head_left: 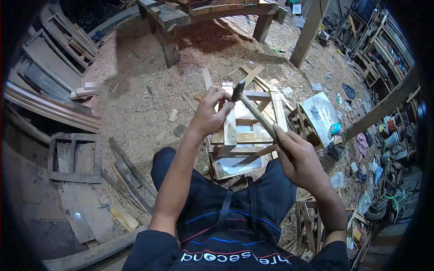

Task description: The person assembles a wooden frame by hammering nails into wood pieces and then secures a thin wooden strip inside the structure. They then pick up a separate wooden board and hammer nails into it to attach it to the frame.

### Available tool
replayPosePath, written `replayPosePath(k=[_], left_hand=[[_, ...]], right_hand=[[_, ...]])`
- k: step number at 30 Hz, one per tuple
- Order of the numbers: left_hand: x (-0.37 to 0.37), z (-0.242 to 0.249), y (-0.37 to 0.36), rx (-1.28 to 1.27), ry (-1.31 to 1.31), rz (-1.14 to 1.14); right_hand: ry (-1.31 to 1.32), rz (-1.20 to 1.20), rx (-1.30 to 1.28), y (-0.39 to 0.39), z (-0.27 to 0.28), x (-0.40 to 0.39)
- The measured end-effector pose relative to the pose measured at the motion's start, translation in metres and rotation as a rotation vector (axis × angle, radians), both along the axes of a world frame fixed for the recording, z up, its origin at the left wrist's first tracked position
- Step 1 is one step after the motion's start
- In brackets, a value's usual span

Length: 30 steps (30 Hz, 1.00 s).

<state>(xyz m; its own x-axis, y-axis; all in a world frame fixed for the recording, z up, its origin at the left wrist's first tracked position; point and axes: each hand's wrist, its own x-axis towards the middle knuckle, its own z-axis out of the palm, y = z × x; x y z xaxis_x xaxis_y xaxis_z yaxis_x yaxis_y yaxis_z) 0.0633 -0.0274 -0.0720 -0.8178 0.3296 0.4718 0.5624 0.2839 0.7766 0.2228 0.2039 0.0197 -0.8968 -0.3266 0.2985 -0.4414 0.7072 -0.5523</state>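
A hammer (258, 113) is being gripped by the handle in the right hand (296, 156), with the fingers being wrapped around it, and its head is being held just beside the fingertips of the left hand (211, 110). The left hand is being kept partly curled above the left side of a wooden frame (251, 138); whether anything is being pinched there cannot be told. The frame is being overlapped by the hammer handle, between the two hands. To the right of the right hand, a blue tape measure (335, 129) is being carried by a white-topped stand (316, 109). Beyond both hands, wood pieces are being borne by a large desk (174, 16), and the floor (135, 97) is being covered by shavings.
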Motion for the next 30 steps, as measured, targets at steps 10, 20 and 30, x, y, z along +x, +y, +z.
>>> replayPosePath(k=[10,20,30], left_hand=[[0.000,0.002,-0.002,0.013,-0.034,-0.014],[0.007,0.007,0.008,0.025,-0.129,0.108],[0.002,-0.006,0.008,0.131,-0.082,0.100]], right_hand=[[-0.020,-0.039,0.002,0.002,0.006,-0.001],[0.057,-0.038,-0.076,-0.001,-0.005,0.003],[0.036,-0.015,0.029,-0.002,0.002,0.005]])
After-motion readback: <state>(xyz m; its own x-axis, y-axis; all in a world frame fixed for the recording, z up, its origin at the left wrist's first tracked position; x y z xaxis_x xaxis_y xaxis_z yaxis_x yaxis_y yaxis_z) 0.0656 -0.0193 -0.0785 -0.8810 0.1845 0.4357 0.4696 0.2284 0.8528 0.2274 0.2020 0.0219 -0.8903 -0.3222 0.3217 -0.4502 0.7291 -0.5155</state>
